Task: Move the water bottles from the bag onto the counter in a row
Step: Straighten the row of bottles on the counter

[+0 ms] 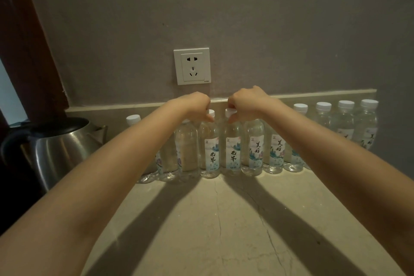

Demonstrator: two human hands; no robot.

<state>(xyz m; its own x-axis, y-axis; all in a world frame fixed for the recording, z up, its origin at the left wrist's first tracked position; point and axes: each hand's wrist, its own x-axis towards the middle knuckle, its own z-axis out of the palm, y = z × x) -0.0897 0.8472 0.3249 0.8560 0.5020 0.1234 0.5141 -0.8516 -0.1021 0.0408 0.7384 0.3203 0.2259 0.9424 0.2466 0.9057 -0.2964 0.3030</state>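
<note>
Several clear water bottles with white caps and pale printed labels stand upright in a row along the back of the beige stone counter, against the wall. My left hand pinches the cap of one middle bottle. My right hand pinches the cap of the bottle beside it. Both bottles stand on the counter, close together. My forearms hide parts of the bottles at the left and right of the middle. No bag is in view.
A steel electric kettle with a black lid and handle stands at the left end of the row. A white wall socket sits above the bottles. A dark wooden frame rises at the far left.
</note>
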